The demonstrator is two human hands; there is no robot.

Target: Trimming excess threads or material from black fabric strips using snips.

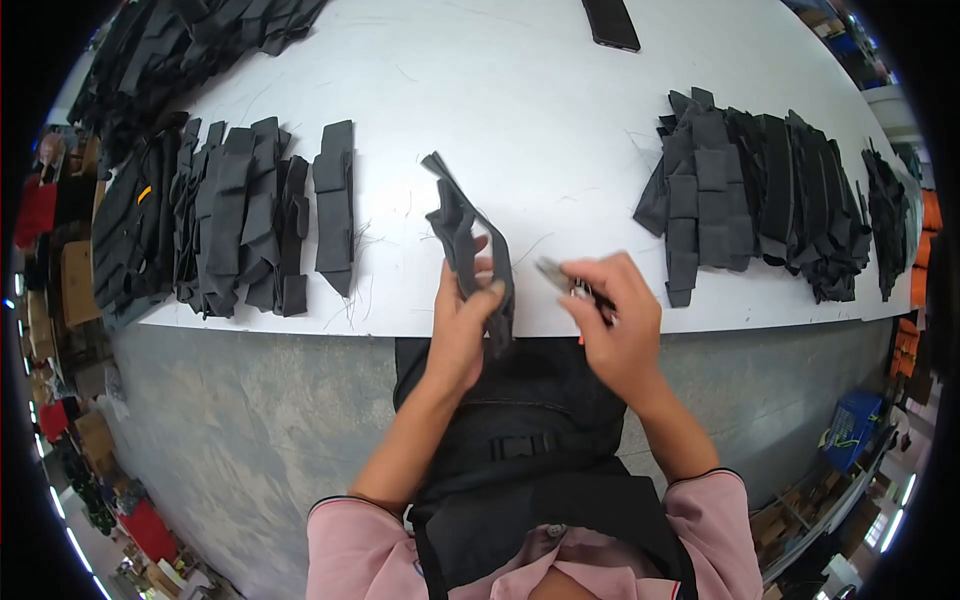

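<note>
Holding position: the left hand (465,325) is supporting a folded, dark grey fabric strip (460,238) over the near edge of the worktop (400,90). The grip of this hand is pinching the fabric, with the thumb lying across the near side and the fingers showing behind it. The upper ends of the strip are rising above the hand and leaning to the left; the lower end is hanging past the worktop edge, in front of the black apron (540,410).

Tool position: the right hand (622,315) is holding a small metal-tipped tool (552,270). Its grip is closing around the tool, and the tip is pointing left toward the fabric strip while remaining apart from it. Blur is obscuring the exact setting of the tip.

Arrangement at left: a single grey piece (335,205) is lying nearest to the left hand, with loose threads (355,265) scattering beside it. Further left, a row of grey pieces (232,205) is overlapping lengthwise. A large dark heap (190,55) is occupying the far left corner.

Arrangement at right: a stack of grey pieces (707,185) is lying beyond the right hand, and darker pieces (810,210) are adjoining it. A black phone (612,22) is resting at the far side.
</note>
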